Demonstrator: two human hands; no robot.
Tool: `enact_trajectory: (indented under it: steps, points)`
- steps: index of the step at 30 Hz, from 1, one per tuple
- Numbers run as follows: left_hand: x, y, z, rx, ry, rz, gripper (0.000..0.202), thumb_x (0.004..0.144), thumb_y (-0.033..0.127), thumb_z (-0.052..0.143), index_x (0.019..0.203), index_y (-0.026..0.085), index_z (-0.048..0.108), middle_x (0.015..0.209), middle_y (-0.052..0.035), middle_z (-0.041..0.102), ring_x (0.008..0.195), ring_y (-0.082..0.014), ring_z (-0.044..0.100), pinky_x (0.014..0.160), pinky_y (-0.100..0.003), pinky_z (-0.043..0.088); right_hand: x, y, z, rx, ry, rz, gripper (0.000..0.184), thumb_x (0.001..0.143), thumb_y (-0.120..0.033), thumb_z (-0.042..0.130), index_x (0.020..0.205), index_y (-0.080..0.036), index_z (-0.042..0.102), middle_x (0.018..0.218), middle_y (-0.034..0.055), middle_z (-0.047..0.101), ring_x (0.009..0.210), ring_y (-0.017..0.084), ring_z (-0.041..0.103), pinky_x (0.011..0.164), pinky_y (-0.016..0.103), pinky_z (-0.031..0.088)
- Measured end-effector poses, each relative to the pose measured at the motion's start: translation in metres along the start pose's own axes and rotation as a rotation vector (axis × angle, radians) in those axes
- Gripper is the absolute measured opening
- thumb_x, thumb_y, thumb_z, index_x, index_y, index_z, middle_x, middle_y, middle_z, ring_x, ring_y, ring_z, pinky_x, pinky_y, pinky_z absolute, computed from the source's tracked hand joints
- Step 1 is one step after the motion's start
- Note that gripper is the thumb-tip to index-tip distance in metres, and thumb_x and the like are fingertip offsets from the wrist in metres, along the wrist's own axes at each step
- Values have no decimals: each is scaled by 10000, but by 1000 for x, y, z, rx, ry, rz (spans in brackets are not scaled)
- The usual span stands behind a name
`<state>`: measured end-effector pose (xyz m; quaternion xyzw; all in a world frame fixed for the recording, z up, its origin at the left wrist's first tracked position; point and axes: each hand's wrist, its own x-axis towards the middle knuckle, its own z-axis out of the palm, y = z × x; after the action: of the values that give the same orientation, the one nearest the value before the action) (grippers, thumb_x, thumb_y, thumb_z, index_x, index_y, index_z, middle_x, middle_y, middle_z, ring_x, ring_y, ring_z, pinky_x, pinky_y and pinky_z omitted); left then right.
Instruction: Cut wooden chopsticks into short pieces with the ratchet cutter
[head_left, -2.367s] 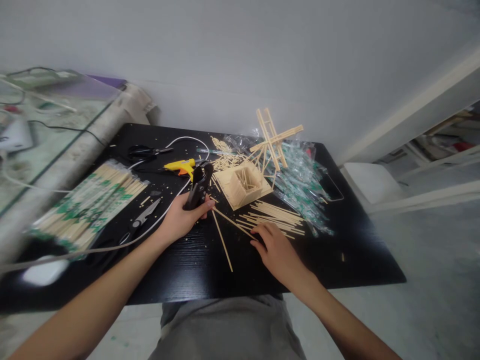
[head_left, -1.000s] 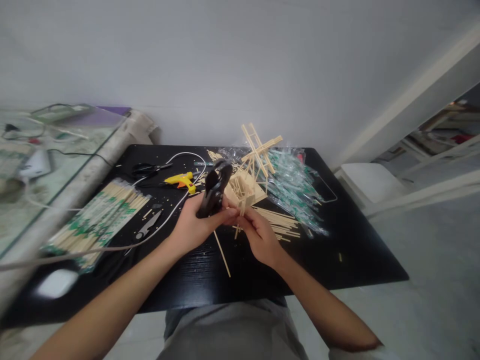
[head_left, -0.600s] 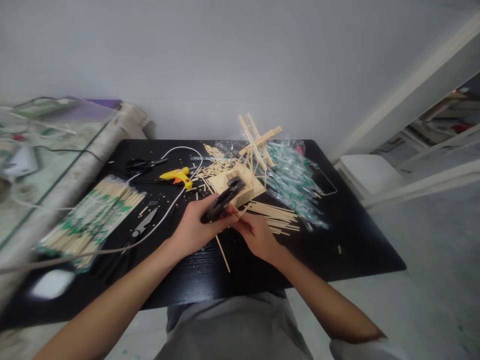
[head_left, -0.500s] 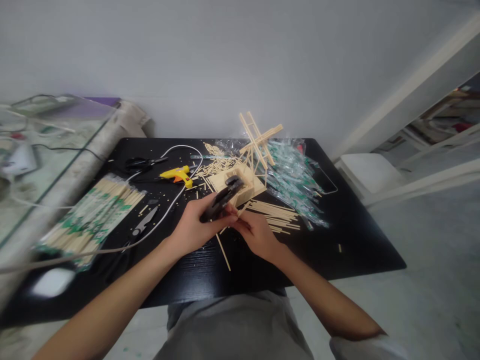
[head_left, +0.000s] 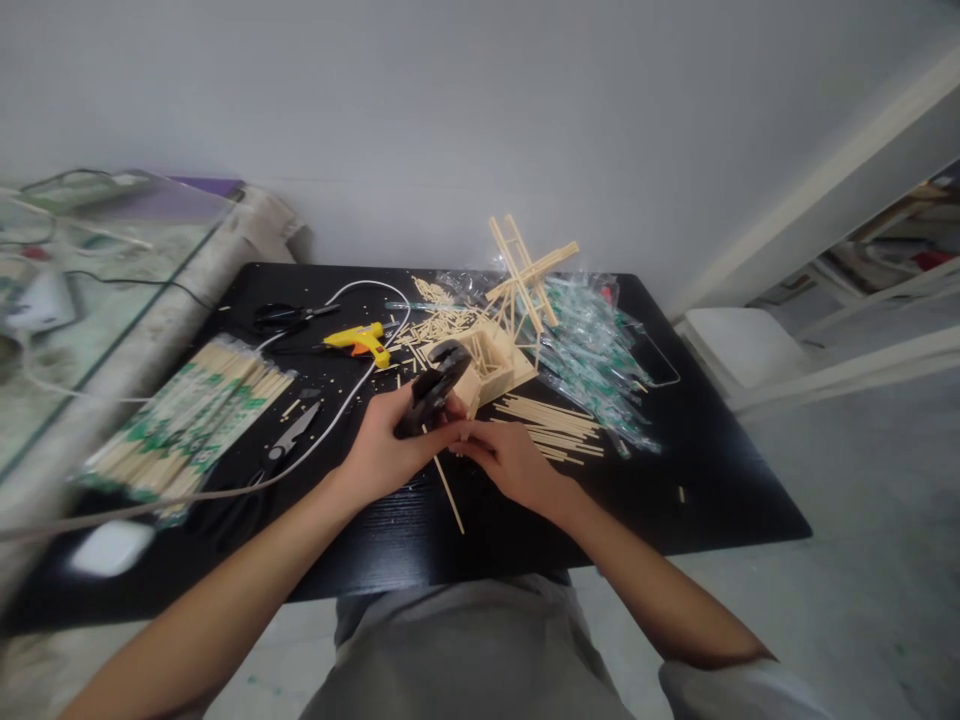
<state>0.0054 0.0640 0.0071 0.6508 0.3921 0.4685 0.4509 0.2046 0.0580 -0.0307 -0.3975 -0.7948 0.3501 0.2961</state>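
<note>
Black tool (head_left: 433,388) gripped in left hand (head_left: 386,440), near side of wooden model (head_left: 495,384) on table (head_left: 637,512). Right hand (head_left: 514,462) touches left's fingers; can't tell if it's pinching anything. Loose sticks (head_left: 559,424) nearby.

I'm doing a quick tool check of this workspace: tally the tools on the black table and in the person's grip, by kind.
Yellow glue gun: 1
Scissors: 2 (far pair and near pair)
Black tool in the left hand, exact type unclear: 1
Total: 4
</note>
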Motion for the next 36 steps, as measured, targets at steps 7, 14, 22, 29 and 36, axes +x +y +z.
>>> enact_trajectory:
  steps: [7,14,22,29,36]
  points:
    - [-3,-4,0,-13,55,-36,230,766,257,861,918,177,708,869,-23,737,823,-184,721,799,-311,609,2,4,7,-7,37,-6,145,1004,-272,668,923,-201,765,827,23,762,730,180,673,718,260,460]
    - [-6,-1,4,13,123,-19,178,746,257,866,844,180,739,831,-23,774,783,-183,738,788,-310,624,0,12,10,-49,48,-73,111,986,-269,695,928,-197,756,881,46,773,783,197,703,744,270,488]
    - [-4,10,8,18,196,-91,130,726,243,856,813,183,779,812,-19,800,757,-188,756,742,-294,640,1,12,10,-47,72,-117,135,995,-263,681,906,-183,743,857,54,763,776,191,711,743,266,500]
    - [-7,11,9,75,220,-109,114,714,234,861,791,192,790,772,-4,795,726,-189,754,739,-305,644,2,12,11,-70,83,-115,143,991,-282,690,897,-192,750,808,41,747,714,180,679,699,264,477]
    - [-6,9,9,115,220,-113,132,706,247,865,806,189,800,776,-9,803,723,-193,756,720,-304,640,3,12,10,-91,71,-102,156,987,-299,695,882,-196,747,803,37,745,718,182,678,700,262,476]
